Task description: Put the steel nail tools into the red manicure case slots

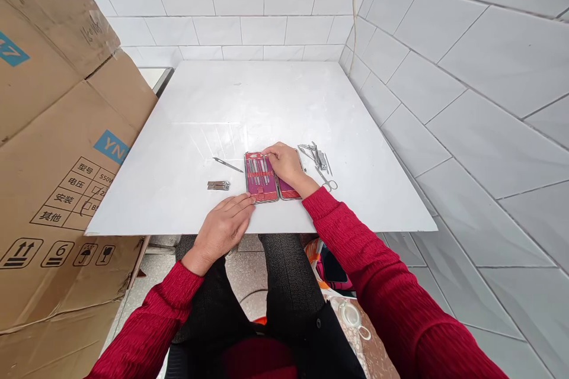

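Note:
A manicure case (262, 196) with a red and purple lining lies unfolded near the table's front edge. Several slim metal manicure tools (256, 170) sit under a band in its left half. My left hand (224, 222) holds the case's lower left corner with its fingertips. Over the case, my right hand (284, 161) is closed, thumb and forefinger pinching the upper end of a slim manicure tool; its palm hides part of the right half. Nail clippers (218, 185) and a pointed metal tool (228, 164) lie left of the case. Small scissors (326, 180) and nippers (307, 148) lie right.
The white table (249, 100) meets tiled walls at the back and right. Large cardboard boxes (53, 148) stand along its left side. A cable (354, 12) hangs in the far right corner. Below the front edge, a phone (333, 265) lies to the right of my legs.

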Available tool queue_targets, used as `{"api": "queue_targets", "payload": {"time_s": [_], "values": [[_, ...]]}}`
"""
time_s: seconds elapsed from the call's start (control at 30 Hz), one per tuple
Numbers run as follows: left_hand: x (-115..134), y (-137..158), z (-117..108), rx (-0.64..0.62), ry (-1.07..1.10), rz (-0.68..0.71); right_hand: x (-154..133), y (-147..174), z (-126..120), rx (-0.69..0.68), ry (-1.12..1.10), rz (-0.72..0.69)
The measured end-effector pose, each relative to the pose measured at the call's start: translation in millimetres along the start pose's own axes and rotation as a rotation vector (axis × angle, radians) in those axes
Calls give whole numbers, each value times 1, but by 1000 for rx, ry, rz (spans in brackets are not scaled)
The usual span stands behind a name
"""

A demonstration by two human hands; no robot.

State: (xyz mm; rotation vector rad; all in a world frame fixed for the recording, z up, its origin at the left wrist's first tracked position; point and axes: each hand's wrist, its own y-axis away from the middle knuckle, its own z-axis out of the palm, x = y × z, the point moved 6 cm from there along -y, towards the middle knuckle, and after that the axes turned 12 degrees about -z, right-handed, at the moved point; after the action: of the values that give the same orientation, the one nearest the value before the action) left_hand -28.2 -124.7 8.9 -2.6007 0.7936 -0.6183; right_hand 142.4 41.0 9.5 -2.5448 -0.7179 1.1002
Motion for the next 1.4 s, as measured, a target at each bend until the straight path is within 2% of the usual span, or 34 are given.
{"api": "queue_targets", "payload": {"time_s": [0.37,0.53,0.67,0.77,0.87,1.03,1.17,1.4], "values": [[2,1,-1,4,-20,15,-1,6,8,-2,89,-94],[6,1,-2,20,-65,41,-22,5,-2,-7,155,-132],[6,2,-2,17,-57,41,-55,-8,8,-187,266,-173],[6,3,-3,31,-62,39,-77,-23,29,-362,376,-162],[5,4,-1,18,-63,33,-93,-36,51,-474,492,-159],[3,6,1,22,-34,34,-113,-44,77,-559,582,-198],[3,7,2,42,-30,39,-127,-40,89,-627,663,-292],[4,8,1,49,-53,19,-129,-36,93,-766,850,-402]]}}
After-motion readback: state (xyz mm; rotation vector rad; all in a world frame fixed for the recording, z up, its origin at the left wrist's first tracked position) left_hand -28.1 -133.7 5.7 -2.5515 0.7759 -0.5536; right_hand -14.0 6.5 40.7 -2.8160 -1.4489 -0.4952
